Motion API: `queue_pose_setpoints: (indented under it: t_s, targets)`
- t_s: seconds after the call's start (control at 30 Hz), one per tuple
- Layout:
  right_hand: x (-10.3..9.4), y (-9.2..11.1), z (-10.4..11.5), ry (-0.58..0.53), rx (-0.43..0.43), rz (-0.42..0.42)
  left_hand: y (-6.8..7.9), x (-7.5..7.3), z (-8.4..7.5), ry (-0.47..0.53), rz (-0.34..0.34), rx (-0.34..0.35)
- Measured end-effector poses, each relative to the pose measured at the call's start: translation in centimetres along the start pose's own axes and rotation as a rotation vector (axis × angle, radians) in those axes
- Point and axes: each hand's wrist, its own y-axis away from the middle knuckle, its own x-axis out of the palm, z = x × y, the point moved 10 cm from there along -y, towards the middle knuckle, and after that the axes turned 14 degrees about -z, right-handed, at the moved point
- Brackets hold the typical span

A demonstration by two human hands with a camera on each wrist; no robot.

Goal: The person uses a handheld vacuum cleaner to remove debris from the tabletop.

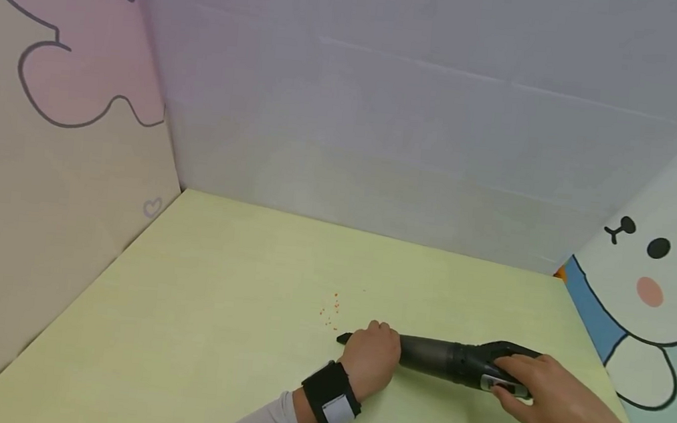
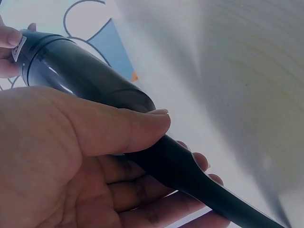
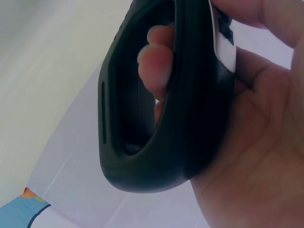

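A black handheld vacuum cleaner (image 1: 431, 356) is held above the pale yellow tabletop, its narrow nozzle pointing left. My left hand (image 1: 370, 359) grips it at the nozzle end; in the left wrist view the thumb lies over the black nozzle (image 2: 166, 159) and the fingers curl beneath it. My right hand (image 1: 558, 399) holds the rear handle. Fingertips pass through the handle loop (image 3: 107, 118) in the right wrist view. Small orange crumbs (image 1: 336, 305) lie scattered on the table just beyond the nozzle tip (image 1: 343, 338).
The yellow tabletop (image 1: 185, 305) meets a pale back wall (image 1: 381, 141). A panel with a pink cartoon (image 1: 90, 75) stands at the left, and one with a white bear-like cartoon (image 1: 637, 318) at the right. A black strap (image 1: 331, 395) circles the left wrist.
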Motion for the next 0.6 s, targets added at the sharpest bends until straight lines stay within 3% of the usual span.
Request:
queue_pose_setpoints:
  t_s: [0.27,0.6]
  targets:
    - [0.63,-0.25,-0.33,0.024,0.064,0.066,-0.30,-0.21,0.51,0.018,0.010,-0.020]
    - [0.62,-0.47,0.17,0.005,0.051,0.067,-0.25,0.12,0.89,0.033,0.026,-0.036]
